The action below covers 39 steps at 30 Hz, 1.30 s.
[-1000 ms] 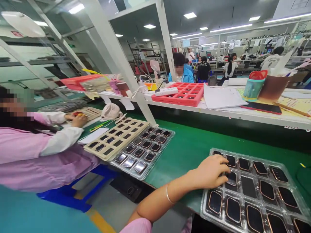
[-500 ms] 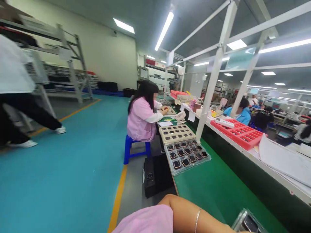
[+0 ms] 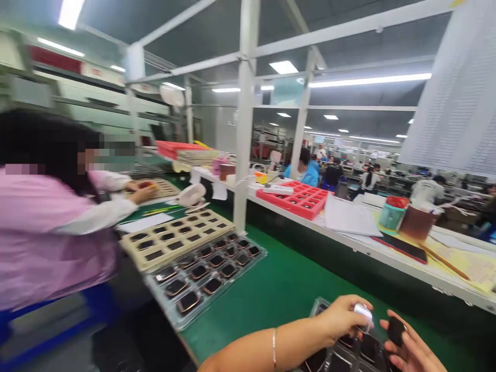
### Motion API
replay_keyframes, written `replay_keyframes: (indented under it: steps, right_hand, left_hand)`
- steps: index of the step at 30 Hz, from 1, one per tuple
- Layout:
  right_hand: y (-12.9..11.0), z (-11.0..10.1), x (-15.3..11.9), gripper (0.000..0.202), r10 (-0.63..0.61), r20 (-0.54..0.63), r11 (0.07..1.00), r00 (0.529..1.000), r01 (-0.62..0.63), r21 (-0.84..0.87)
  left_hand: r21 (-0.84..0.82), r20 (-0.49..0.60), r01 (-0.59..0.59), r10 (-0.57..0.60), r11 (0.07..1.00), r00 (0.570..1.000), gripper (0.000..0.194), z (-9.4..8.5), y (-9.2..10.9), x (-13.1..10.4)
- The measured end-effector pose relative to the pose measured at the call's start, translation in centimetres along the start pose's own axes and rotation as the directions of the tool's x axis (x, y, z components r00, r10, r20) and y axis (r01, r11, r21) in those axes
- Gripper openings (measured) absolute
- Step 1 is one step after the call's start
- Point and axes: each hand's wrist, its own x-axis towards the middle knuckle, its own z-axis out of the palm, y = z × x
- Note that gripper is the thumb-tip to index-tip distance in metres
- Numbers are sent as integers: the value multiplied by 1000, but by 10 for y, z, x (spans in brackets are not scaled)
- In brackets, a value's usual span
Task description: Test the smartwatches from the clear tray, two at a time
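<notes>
My left hand [image 3: 343, 315], a bracelet on its wrist, pinches a shiny silvery rounded piece [image 3: 363, 314]; glare and blur hide its exact kind. Close by on the right, my right hand [image 3: 414, 349] has its fingers around a dark rounded-square watch face [image 3: 396, 330]. Both hands are above a clear plastic tray [image 3: 318, 306] at the bottom edge, which carries dark square pieces and is partly covered by my forearm. Farther along the bench lies another clear tray [image 3: 182, 324] with rows of copper-rimmed dark watch faces.
A beige tray [image 3: 143, 261] of dark pieces adjoins the far clear tray on the green bench [image 3: 267, 289]. At left a co-worker in pink [image 3: 58, 227] sits working. The raised shelf holds a red compartment tray [image 3: 298, 199], papers, cups and a phone [image 3: 401, 249]. A white post [image 3: 246, 119] rises mid-view.
My view has swung right and closer to the bench. Both hands have come into sight with pieces in them. The person walking at far left is out of view.
</notes>
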Motion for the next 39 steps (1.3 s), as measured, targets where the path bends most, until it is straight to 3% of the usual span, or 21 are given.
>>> replay_keyframes:
  steps: [2,7,13,19,23,33,39]
  right_hand:
    - [-4,3,-11,44,-11,-87,995,996,19,101]
    - [-21,25,-15,37,-41,-38,956,998,50,289]
    - [-22,19,-15,38,-35,55,940,998,14,341]
    - [-18,17,-13,40,-43,-34,985,998,48,168]
    - [-16,18,-8,35,-15,-84,989,996,27,147]
    - [-20,41,-1,38,-93,16,991,996,90,102]
    - [-16,51,1,42,-114,42,993,993,112,46]
  left_hand:
    - [-101,34,36,-33,994,999,47,-3,7,-1]
    - [-230,199,69,-22,971,980,58,-8,23,-6]
    - [-196,288,88,-29,977,957,57,-8,14,-3]
    - [-102,285,72,-40,992,958,45,-4,7,-2]
    - [-57,245,64,-48,996,968,50,-5,6,-5]
    - [125,152,-91,72,988,986,57,-8,6,-12]
    - [216,82,-100,84,971,993,52,-18,15,-22]
